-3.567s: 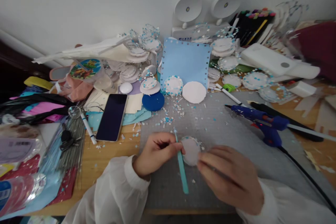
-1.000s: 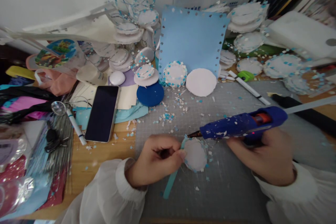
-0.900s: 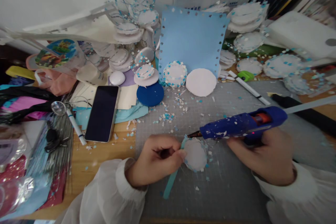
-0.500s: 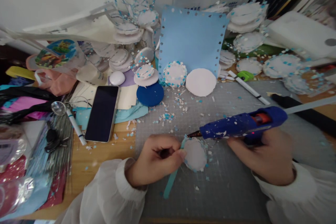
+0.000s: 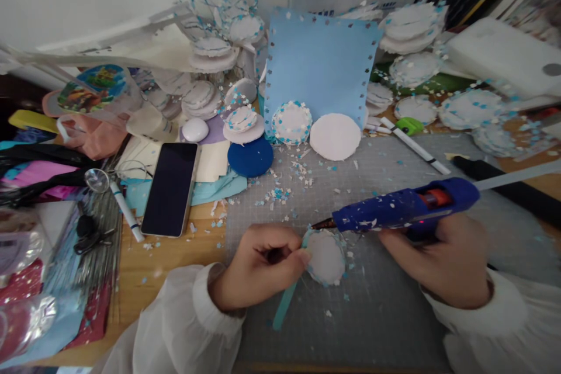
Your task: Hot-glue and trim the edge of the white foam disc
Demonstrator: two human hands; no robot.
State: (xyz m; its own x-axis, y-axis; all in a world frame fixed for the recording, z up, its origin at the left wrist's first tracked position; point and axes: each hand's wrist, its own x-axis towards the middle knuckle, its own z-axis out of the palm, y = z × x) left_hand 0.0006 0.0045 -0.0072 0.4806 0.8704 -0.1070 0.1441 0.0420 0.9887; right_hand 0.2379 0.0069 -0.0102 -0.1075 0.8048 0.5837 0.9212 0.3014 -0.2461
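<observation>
Now a white paper disc (image 5: pixel 326 258) is resting on the grey mat (image 5: pixel 372 321), nearer the front edge of the bench (image 5: pixel 175 254) than the back. Along its left rim, the left hand (image 5: pixel 263 266) is pinching a teal strip (image 5: pixel 284 307) between thumb and forefinger, its tail slanting toward that front edge. Opposite, the right hand (image 5: pixel 456 263) is gripping a blue glue gun (image 5: pixel 394 204), and the dark nozzle (image 5: pixel 326 223) is pointing at the strip's top end; whether they're touching, I can't tell. Danger is looming there, I'd judge: a slip of the gun could be burning that pinching thumb, and an over-hard squeeze could be smearing glue across the disc. Toward the back edge, loose paper flecks (image 5: pixel 280 193) are lying about, ready to be sticking to any stray drip.
</observation>
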